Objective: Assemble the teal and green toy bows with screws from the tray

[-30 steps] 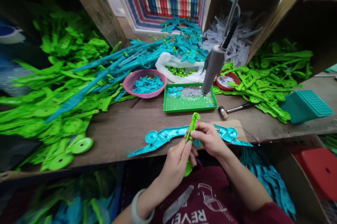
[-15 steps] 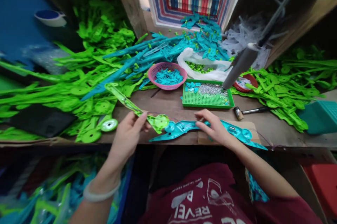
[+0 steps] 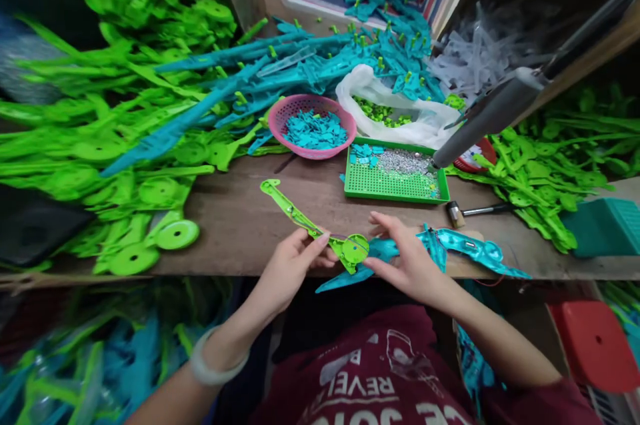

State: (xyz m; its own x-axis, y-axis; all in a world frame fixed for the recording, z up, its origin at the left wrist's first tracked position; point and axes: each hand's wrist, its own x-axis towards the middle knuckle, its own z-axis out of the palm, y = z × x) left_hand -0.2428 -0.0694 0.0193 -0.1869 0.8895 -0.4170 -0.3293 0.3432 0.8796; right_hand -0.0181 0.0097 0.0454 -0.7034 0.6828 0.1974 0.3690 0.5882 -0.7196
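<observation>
My left hand (image 3: 300, 264) is closed on a bright green plastic half-shell (image 3: 295, 213), a long curved arm with a round disc at its right end. A thin dark wire or cord runs along its inner side. Beside the disc is my right hand (image 3: 407, 258), its fingers apart and its thumb close to the disc's edge; whether it touches cannot be seen. Under and around the right hand lies a long turquoise plastic half-shell (image 3: 463, 246) on the table's front edge, partly hidden by the hand, with its pointed left end sticking out below the green disc.
Behind stand a pink basket (image 3: 277, 132) of turquoise bits and a green perforated tray (image 3: 380, 186) with small metal parts. A grey power screwdriver (image 3: 487, 115) hangs over the tray. A hammer (image 3: 475, 212) lies right. Piles of green parts (image 3: 100, 125) and turquoise parts (image 3: 300, 78) surround these.
My left hand has brought the green half-shell rightward to my right hand. The turquoise half-shell has shifted slightly right, and my right hand's fingers have spread. The view has also moved.
</observation>
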